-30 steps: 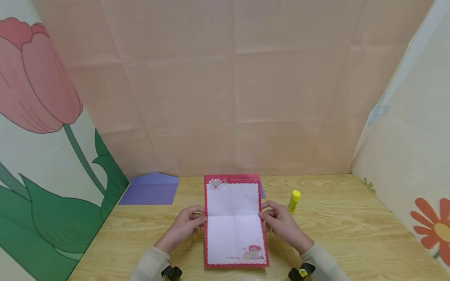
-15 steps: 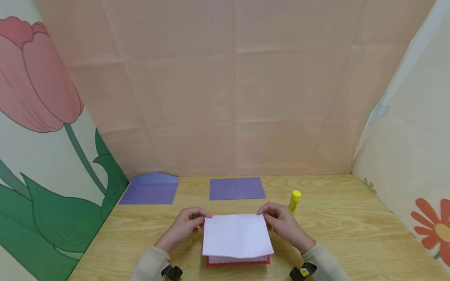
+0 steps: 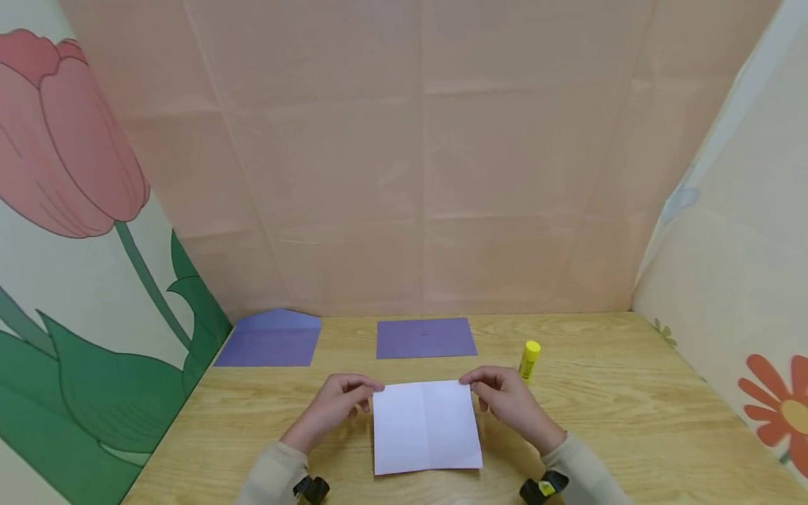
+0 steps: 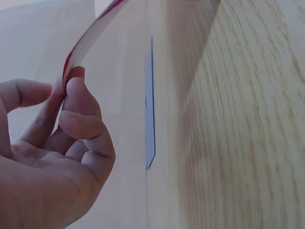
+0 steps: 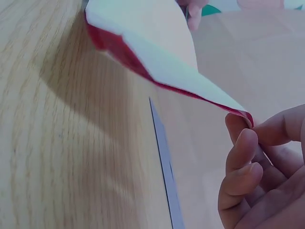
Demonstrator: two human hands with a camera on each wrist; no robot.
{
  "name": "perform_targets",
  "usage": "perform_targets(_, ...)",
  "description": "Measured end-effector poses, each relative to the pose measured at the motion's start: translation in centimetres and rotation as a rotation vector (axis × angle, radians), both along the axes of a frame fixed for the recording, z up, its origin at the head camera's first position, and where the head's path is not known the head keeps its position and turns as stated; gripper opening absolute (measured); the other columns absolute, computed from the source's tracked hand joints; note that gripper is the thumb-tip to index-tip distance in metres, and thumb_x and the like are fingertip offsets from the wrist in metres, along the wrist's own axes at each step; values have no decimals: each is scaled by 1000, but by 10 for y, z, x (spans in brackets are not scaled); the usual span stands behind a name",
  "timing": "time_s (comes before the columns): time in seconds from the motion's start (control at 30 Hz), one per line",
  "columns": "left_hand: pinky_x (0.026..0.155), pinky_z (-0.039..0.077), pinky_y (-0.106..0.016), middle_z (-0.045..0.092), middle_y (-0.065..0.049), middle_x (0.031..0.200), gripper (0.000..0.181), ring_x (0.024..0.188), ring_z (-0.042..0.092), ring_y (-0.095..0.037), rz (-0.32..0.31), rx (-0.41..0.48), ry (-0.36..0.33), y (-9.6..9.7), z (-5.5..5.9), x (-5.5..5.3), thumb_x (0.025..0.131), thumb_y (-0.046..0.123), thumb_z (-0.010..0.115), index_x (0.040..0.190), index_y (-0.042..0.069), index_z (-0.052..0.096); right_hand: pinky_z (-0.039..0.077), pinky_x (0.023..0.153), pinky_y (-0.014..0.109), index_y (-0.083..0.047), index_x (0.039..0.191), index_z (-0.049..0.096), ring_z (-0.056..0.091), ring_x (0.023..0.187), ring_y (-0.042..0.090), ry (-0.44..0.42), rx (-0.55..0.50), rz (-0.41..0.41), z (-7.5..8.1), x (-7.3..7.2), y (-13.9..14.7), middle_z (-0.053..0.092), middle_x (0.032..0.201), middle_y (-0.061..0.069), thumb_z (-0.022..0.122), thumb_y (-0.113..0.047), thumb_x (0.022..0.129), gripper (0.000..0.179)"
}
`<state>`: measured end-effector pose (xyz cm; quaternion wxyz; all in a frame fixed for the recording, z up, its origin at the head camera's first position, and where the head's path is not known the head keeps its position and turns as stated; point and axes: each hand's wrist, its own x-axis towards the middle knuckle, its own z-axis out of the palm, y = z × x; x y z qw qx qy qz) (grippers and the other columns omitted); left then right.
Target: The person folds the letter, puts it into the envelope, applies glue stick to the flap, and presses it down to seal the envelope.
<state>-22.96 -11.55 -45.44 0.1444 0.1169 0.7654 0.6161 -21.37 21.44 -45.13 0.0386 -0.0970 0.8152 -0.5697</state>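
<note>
A sheet of letter paper (image 3: 426, 428), folded in half with its plain white back outward, is between my hands in the head view. My left hand (image 3: 334, 407) pinches its far left corner, and my right hand (image 3: 514, 403) its far right corner. In the left wrist view, the paper's red-edged side (image 4: 81, 47) runs up from the fingers (image 4: 81, 102). The right wrist view shows the folded sheet (image 5: 147, 43) raised off the table, a red border along its inner side, its corner held by the fingers (image 5: 240, 148). The printed face is mostly hidden.
A purple envelope with a raised-looking flap (image 3: 268, 344) lies at the back left of the wooden table (image 3: 631, 421). Behind the sheet lies a flat purple rectangle (image 3: 426, 339). A yellow glue stick (image 3: 529, 360) stands beyond the right hand.
The letter paper was open with its printed face up; its far half has folded down toward me over the near half. The hands shifted only slightly, now at the fold's corners.
</note>
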Motion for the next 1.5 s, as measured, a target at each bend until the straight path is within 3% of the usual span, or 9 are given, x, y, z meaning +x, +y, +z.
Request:
perform_targets(0.17, 55, 42, -24, 70, -4, 89, 24, 72, 61, -20, 1, -17, 46, 4, -1, 1, 96, 17, 66, 115, 1, 70, 34, 42, 19, 1, 108, 71, 49, 54, 14, 15, -19, 16, 3, 2, -2, 59, 72, 13, 56, -3, 97, 19)
perform_targets(0.4, 51, 39, -22, 69, -2, 85, 19, 70, 60, -19, 4, -24, 42, 9, 0, 4, 97, 14, 65, 107, -1, 71, 35, 42, 19, 1, 111, 69, 51, 55, 14, 22, -60, 33, 11, 7, -7, 61, 73, 10, 58, -6, 98, 18)
perform_targets(0.67, 49, 37, -22, 68, -3, 82, 18, 69, 60, -20, -4, -12, 54, 16, 3, 4, 98, 14, 64, 106, -1, 71, 39, 45, 20, 4, 114, 63, 56, 57, 14, 101, -114, 80, 16, 9, -16, 70, 90, 18, 65, -8, 96, 22)
perform_targets(0.83, 49, 37, -21, 68, -4, 82, 18, 69, 61, -21, -3, -15, 73, 21, 4, 5, 98, 14, 64, 106, 0, 71, 39, 44, 20, 3, 106, 67, 58, 57, 15, 106, -111, 126, 18, 10, -21, 66, 87, 19, 66, -12, 96, 18)
perform_targets(1.1, 49, 37, -21, 68, -4, 82, 17, 70, 61, -19, -13, -14, 73, 26, 7, 8, 98, 14, 64, 106, 0, 70, 35, 42, 18, 3, 106, 71, 49, 51, 7, 93, -84, 194, 12, 9, -26, 62, 73, 16, 64, -18, 98, 23)
perform_targets(1.23, 49, 36, -20, 66, -3, 78, 15, 68, 60, -19, -19, -5, 74, 30, 6, 7, 98, 11, 64, 104, 0, 70, 50, 50, 25, -1, 107, 73, 56, 59, 11, 160, -56, 253, 8, 9, -30, 68, 97, 18, 64, -13, 97, 17)
perform_targets(1.33, 49, 35, -19, 65, -3, 76, 13, 67, 60, -20, -22, 6, 86, 33, 5, 6, 97, 9, 64, 103, -1, 70, 55, 66, 31, -5, 107, 74, 62, 79, 15, 240, 17, 263, 4, 10, -33, 66, 116, 17, 66, -10, 95, 16)
perform_targets(1.43, 49, 35, -20, 64, -3, 74, 12, 68, 59, -20, -26, 16, 92, 35, 5, 5, 97, 9, 64, 103, 0, 71, 52, 67, 27, -9, 106, 75, 60, 84, 14, 229, 78, 221, 2, 10, -34, 64, 120, 17, 68, -11, 94, 14)
perform_targets(1.5, 50, 36, -20, 64, -3, 74, 12, 68, 58, -20, -29, 21, 87, 35, 5, 5, 97, 9, 64, 104, 1, 71, 49, 61, 25, -10, 105, 75, 59, 77, 12, 189, 97, 187, 0, 10, -35, 66, 118, 16, 69, -11, 93, 14)
